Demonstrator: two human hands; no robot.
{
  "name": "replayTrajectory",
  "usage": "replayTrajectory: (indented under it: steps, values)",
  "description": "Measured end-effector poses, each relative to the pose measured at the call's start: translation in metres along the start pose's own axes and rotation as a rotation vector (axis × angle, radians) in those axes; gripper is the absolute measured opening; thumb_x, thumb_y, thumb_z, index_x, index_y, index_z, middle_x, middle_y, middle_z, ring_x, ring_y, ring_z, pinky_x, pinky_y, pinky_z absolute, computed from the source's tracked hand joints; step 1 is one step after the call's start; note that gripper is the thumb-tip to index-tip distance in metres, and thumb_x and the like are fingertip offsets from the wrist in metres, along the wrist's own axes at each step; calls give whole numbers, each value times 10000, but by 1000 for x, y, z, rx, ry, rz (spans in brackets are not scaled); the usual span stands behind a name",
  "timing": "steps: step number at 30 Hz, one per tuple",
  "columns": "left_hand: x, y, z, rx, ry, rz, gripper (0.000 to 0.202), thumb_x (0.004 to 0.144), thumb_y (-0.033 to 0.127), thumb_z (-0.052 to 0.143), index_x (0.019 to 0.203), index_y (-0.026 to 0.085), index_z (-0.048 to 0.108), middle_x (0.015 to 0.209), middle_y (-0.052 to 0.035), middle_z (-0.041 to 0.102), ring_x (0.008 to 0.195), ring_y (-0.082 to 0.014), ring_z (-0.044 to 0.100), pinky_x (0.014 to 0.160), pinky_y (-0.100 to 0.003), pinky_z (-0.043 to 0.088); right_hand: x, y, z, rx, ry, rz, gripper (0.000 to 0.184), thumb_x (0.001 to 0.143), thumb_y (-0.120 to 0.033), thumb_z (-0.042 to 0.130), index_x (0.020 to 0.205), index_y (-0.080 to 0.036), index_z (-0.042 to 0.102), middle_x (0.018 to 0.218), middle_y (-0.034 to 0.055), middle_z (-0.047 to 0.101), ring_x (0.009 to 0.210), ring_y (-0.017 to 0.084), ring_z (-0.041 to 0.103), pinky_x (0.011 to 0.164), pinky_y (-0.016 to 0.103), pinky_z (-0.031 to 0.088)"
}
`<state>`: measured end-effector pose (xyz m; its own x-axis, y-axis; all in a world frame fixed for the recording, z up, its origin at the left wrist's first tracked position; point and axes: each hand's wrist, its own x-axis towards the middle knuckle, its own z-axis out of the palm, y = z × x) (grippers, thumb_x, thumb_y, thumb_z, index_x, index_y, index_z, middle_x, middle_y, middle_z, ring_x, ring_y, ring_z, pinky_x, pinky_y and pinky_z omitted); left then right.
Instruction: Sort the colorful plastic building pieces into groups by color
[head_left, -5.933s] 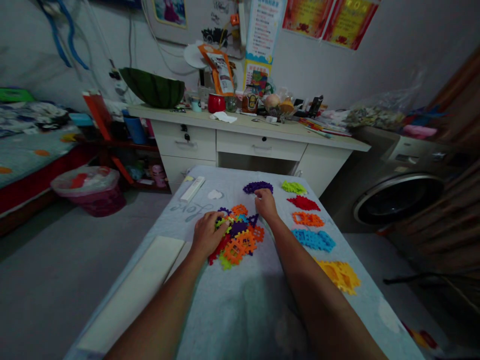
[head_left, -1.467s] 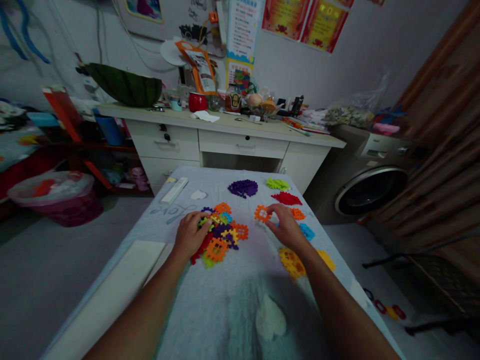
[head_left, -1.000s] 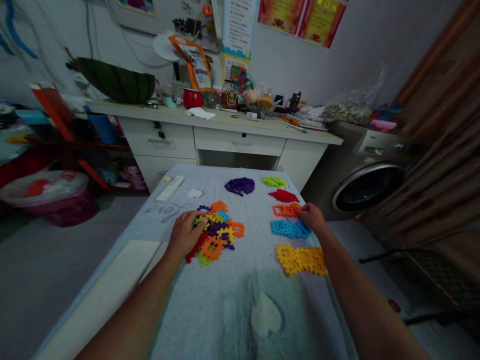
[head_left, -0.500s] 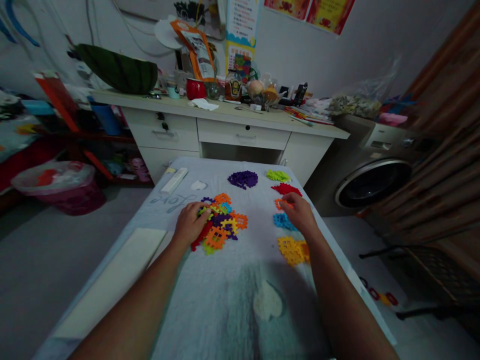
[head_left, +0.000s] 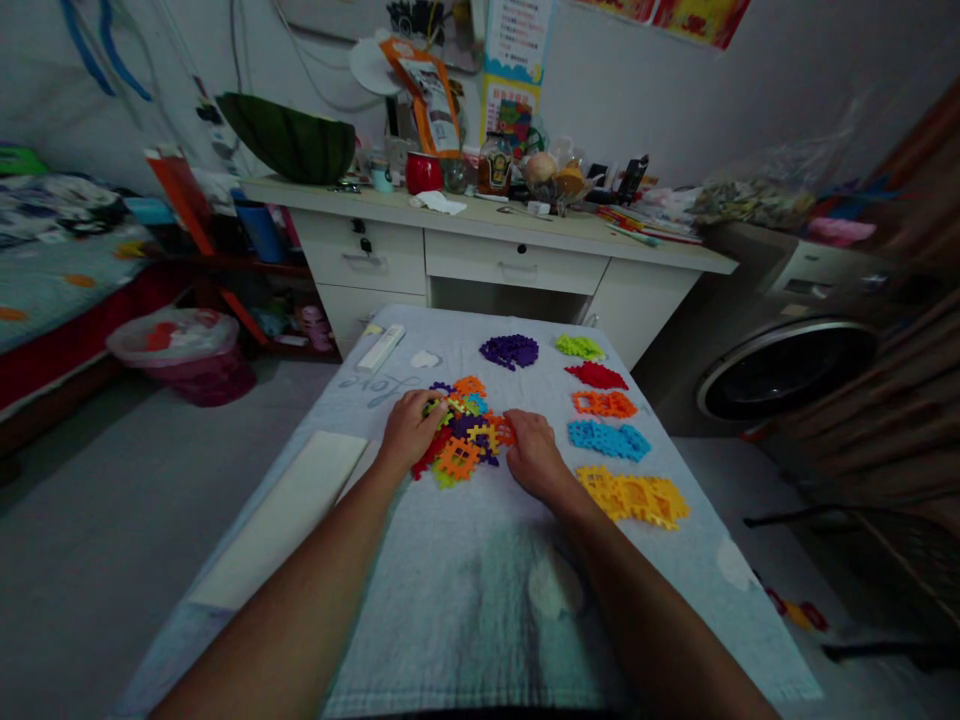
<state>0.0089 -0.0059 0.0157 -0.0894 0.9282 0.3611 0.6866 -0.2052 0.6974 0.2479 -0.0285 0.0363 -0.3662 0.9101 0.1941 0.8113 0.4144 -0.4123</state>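
A mixed pile of plastic interlocking blocks (head_left: 459,458), in orange, purple, red, yellow, blue and green, lies mid-table. At its left edge is my left hand (head_left: 409,432), thumb and fingers closed around a yellow-green block (head_left: 433,408). My right hand (head_left: 534,452) reaches the pile's right side, its fingertips closed on an orange block (head_left: 502,431). Sorted by colour, other blocks sit apart: a purple group (head_left: 510,351) at the back, then yellow-green (head_left: 580,347), red (head_left: 597,375), orange (head_left: 604,404), blue (head_left: 608,440) and yellow (head_left: 634,497) down the right side.
A pale cloth covers the table (head_left: 450,610). On its left lie a long white board (head_left: 289,515) and a white remote-like object (head_left: 381,348). Behind stands a cluttered white desk (head_left: 517,270); a washing machine (head_left: 780,340) is at right, a pink bin (head_left: 187,355) at left.
My right hand has moved left from the orange group on the right to the mixed pile. My left hand stays at the pile's left edge. The camera view has turned slightly left.
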Motion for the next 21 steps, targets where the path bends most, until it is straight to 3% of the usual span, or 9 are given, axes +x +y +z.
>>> replayTrajectory:
  steps: [7,12,17,21]
  values:
    - [0,-3,2,29,-11,8,359,887,442,468,1062,201,669,1086,-85,649,1076,-255,584,985,-426,446,1,4,0,-24,13,8,460,771,-107,569,1224,-188,580,1199,111,618,1109,254,527,982,381,403]
    - [1,-4,3,38,-8,3,341,881,447,476,1051,222,668,1082,-74,645,1075,-248,586,984,-412,447,7,17,-28,-51,83,10,424,780,-115,595,1199,-178,608,1181,125,607,1079,254,544,970,385,425]
    - [1,-5,3,25,-9,6,333,876,443,483,1042,224,671,1077,-74,647,1068,-245,590,976,-404,454,27,67,-75,-81,89,25,426,744,-68,600,1156,-171,634,1189,112,619,1121,240,558,1006,401,416]
    - [1,-5,3,29,-15,14,331,876,440,484,1040,222,672,1086,-79,653,1073,-251,587,981,-416,449,42,112,-98,-162,94,154,434,716,-62,639,1139,-159,650,1224,126,627,1158,255,561,1014,400,417]
